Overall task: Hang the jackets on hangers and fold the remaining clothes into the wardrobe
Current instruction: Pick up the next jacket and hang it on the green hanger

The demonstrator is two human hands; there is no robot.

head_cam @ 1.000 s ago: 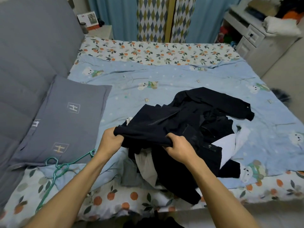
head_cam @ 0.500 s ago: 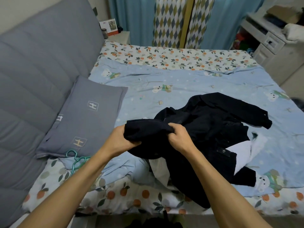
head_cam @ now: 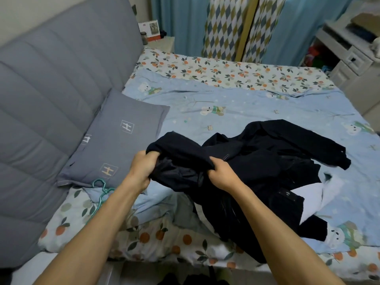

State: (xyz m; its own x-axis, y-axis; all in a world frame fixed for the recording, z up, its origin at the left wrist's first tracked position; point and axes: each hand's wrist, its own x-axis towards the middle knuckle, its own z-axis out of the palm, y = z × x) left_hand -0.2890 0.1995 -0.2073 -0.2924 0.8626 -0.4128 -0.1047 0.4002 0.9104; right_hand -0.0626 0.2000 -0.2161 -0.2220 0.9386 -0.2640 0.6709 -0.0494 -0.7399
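A dark navy jacket (head_cam: 257,159) lies crumpled on the bed, its sleeve stretched toward the right. My left hand (head_cam: 143,168) grips a bunched edge of it at the left, and my right hand (head_cam: 223,174) grips the fabric a little to the right, lifting that part off the bed. A white garment (head_cam: 310,195) shows under the dark clothes at the right. A teal hanger (head_cam: 100,192) lies on the bed to the left of my left forearm, partly hidden by it.
A grey pillow (head_cam: 115,140) leans against the grey padded headboard (head_cam: 51,95) on the left. The light blue quilt (head_cam: 236,105) covers the bed. Curtains (head_cam: 226,25) hang behind, and a white cabinet (head_cam: 353,64) stands at the far right.
Both hands have gathered the jacket's edge tighter and drawn it up and leftward. The view has shifted, so the pillow and headboard show more.
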